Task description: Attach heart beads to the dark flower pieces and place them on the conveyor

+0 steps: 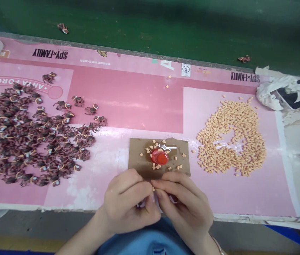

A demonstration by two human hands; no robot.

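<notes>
The left hand (127,202) and right hand (184,209) press together at the fingertips, pinching one small pale thing (171,199), mostly hidden. Just ahead, within easy reach, lies one cardboard piece (136,156) carrying one red cap (159,156). Uncountable brown figures (19,138) lie leftward, peach hearts (210,148) rightward, on a pink mat (128,102).

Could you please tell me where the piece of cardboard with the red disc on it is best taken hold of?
Grip the cardboard piece by its right edge, coming from the right: it lies flat on the pink mat, that edge is fairly bare, the glossy red disc sits mid-piece, and the left hand and right hand crowd the near edge.
</notes>
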